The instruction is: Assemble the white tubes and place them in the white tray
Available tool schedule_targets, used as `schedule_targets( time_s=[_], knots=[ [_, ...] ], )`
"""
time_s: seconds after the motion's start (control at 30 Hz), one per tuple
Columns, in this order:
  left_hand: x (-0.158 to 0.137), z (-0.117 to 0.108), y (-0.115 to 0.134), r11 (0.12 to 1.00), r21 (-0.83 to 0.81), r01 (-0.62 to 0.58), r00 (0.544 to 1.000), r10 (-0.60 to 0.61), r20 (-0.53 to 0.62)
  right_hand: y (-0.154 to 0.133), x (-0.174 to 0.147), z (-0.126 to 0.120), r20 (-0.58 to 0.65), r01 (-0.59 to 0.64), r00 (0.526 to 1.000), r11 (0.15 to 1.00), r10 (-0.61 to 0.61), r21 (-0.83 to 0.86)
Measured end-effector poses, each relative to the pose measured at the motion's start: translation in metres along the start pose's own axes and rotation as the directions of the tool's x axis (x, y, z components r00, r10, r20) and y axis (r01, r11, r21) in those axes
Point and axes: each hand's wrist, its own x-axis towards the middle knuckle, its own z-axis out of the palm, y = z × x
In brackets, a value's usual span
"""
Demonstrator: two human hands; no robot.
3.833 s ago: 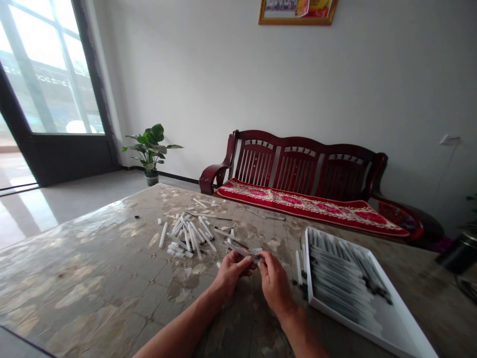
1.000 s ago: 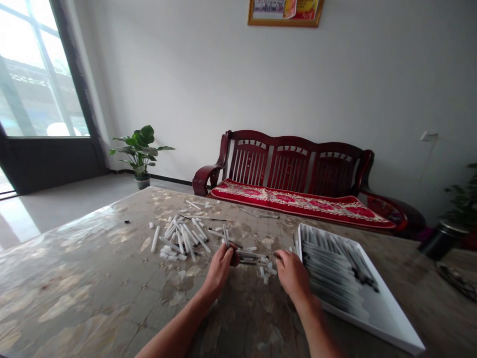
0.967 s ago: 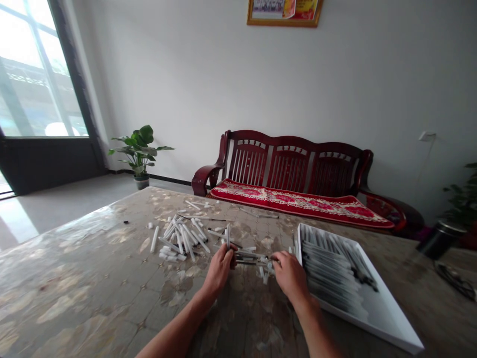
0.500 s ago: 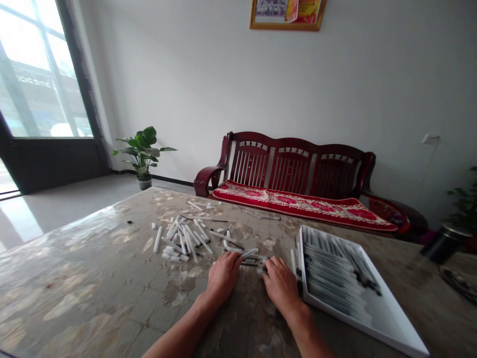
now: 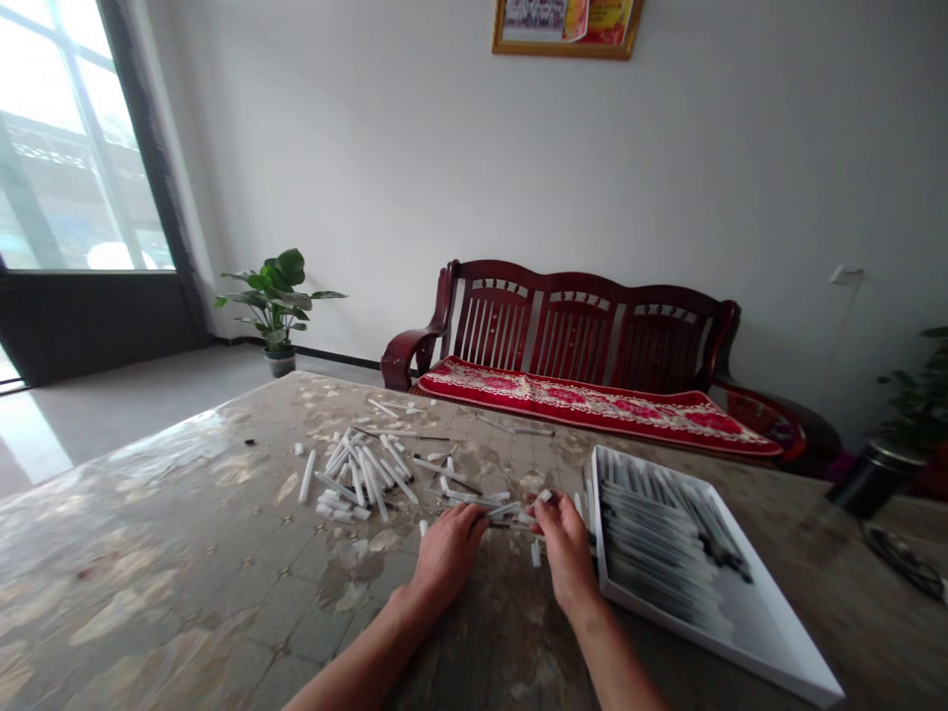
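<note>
My left hand rests low over the table, its fingers closed on a pen whose pale barrel points right. Between the thumb and fingertips of my right hand is a small white pen cap. Another small white piece lies on the table just left of that hand. Beyond my left hand spreads a loose pile of white pen barrels with short caps at its near side. Thin dark refills are scattered between the pile and my hands.
A shallow white box with rows of pens stands right of my right hand. The patterned table extends left. Behind it is a wooden bench with a red cover. A dark canister stands at the far right.
My right hand has turned and lifted a little, and a white cap now shows at its fingertips. A small white piece now shows beside it. My left hand still grips the pen.
</note>
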Motion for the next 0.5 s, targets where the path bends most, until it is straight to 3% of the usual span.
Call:
schedule_targets(
  time_s=[0.2,0.5],
  knots=[
    [0.0003,0.0003,0.0009,1.0,-0.019,-0.024,1.0,0.024,0.001,-0.003,-0.0026,0.0035,-0.055,0.004,0.998,0.993,0.002,0.118],
    [-0.0013,0.0003,0.0021,0.997,-0.067,-0.043,0.999,0.043,-0.001,0.0001,-0.0048,0.0078,0.028,-0.018,1.0,0.99,0.015,0.143]
  ],
)
